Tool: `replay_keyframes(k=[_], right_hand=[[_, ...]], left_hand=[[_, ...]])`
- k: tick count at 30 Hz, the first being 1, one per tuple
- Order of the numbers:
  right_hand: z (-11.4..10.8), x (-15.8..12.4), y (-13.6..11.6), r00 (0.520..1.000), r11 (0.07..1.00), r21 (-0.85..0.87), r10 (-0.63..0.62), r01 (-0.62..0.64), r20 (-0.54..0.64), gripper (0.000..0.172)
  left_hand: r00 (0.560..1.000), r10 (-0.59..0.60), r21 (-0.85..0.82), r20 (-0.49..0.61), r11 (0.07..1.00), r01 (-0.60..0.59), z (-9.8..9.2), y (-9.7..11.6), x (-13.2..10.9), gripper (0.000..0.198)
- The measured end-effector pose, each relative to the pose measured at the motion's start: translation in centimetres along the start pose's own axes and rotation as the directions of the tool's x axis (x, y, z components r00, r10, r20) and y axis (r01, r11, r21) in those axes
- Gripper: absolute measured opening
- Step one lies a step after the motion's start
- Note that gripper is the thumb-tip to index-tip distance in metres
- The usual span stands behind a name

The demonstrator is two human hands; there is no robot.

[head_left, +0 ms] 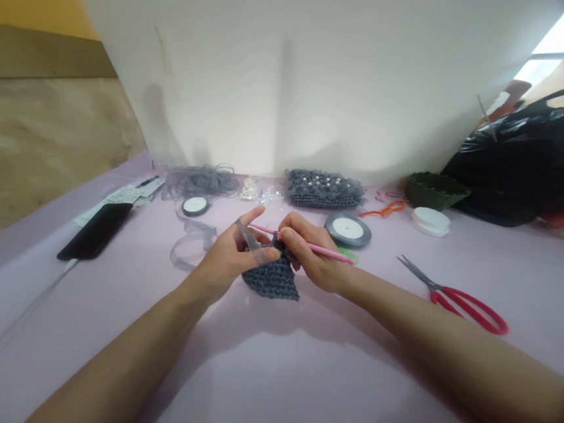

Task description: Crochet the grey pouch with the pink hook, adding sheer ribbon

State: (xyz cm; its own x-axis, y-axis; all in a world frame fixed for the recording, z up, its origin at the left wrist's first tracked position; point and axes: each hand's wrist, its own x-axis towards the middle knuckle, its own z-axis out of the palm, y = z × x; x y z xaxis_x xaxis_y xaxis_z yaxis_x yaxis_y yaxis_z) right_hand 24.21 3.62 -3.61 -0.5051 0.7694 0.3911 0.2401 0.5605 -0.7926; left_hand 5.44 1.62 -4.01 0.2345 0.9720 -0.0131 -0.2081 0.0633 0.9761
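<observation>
Between my hands is a dark grey crocheted piece (273, 280), hanging just above the tabletop. My left hand (233, 253) pinches its upper edge with the thumb, and a sheer grey ribbon (250, 238) runs over the raised forefinger. A pink crochet hook (325, 250) is gripped like a pen in my right hand (313, 250). The hook's tip points left, past the top of the crocheted piece toward my left forefinger. My fingers partly hide the stitches where hook and ribbon meet. Loose loops of the same ribbon lie left of my left hand.
Behind my hands lie a small ribbon spool (195, 206), a larger spool (348, 230) and a beaded grey crocheted pouch (323, 189). Red-handled scissors (452, 299) rest at right, near a white spool (430, 221) and green bowl (434, 189). A phone (95, 231) with a cable lies left.
</observation>
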Motion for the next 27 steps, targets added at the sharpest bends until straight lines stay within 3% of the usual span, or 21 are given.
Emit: replay_keyframes(k=[4, 7, 14, 18, 22, 27], right_hand=[[0.1, 0.0, -0.3, 1.000, 0.999, -0.050, -0.014, 0.015, 0.010, 0.033], [0.0, 0.0, -0.5, 1.000, 0.997, -0.081, -0.014, 0.015, 0.013, 0.032], [0.1, 0.0, -0.3, 0.999, 0.992, -0.122, -0.032, 0.036, 0.028, 0.031], [0.6, -0.1, 0.0, 1.000, 0.995, -0.099, 0.022, -0.023, -0.010, 0.031], [1.1, -0.3, 0.2, 0.998, 0.999, -0.033, 0.020, -0.022, -0.053, 0.032], [1.6, -0.8, 0.5, 0.992, 0.994, 0.100, 0.047, -0.036, -0.113, 0.029]], left_hand=[[0.997, 0.042, -0.064, -0.066, 0.997, -0.046, -0.2, 0.2, 0.1, 0.085], [0.999, 0.030, -0.063, -0.036, 0.997, -0.032, -0.3, 0.0, 0.1, 0.081], [0.998, 0.068, 0.289, -0.018, 0.956, -0.060, -0.1, -0.1, -0.5, 0.095], [0.990, 0.141, 0.406, 0.004, 0.905, -0.130, 0.7, -0.2, -0.8, 0.090], [0.990, 0.138, 0.305, -0.016, 0.944, -0.126, 1.0, -0.8, -0.7, 0.089], [0.999, 0.026, 0.095, -0.037, 0.995, -0.022, 0.7, -1.1, -0.4, 0.102]])
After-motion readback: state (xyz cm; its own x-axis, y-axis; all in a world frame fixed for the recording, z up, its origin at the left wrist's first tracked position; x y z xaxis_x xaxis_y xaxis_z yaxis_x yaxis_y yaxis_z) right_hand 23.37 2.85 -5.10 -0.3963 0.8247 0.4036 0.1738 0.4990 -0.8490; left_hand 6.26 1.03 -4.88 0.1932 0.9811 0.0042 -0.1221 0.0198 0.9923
